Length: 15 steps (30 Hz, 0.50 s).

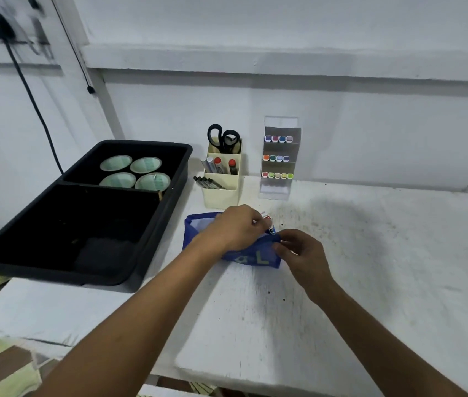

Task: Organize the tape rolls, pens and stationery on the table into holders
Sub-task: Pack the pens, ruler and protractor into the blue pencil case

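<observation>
The counter (370,267) is looking like white-painted board, matt and pretty rough, with dark specks and scuffs showing all over. The black tray (152,253) is coming across as smooth plastic with a dull sheen along its rim, and the tape rolls (135,173) in it are looking glossy and pale green. The cream pen holder (221,193) is reading as matt plastic, while the scissors (222,138) are showing shiny black plastic handles. The marker rack (280,159) is looking like clear, glossy acrylic. The blue pouch (253,257) is looking like soft woven cloth, slightly crinkled, with pale printed letters.
</observation>
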Available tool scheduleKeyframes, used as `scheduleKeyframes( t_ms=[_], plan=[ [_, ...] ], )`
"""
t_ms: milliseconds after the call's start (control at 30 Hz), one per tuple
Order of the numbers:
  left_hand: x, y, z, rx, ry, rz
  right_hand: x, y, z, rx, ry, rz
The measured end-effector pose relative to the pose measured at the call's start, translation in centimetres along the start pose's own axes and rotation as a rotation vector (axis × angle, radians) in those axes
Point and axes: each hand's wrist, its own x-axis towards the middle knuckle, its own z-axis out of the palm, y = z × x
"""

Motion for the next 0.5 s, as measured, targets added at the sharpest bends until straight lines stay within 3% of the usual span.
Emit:
scheduleKeyframes(
  t_ms=[233,500],
  plan=[
    [-0.1,1.2,0.0,-0.143,0.057,0.134,-0.4,-0.5,-0.1,-0.054,-0.015,-0.079],
    [-1.0,1.5,0.0,-0.146,0.125,0.062,-0.7,-0.7,0.7,-0.063,0.054,-0.099]
  ],
)
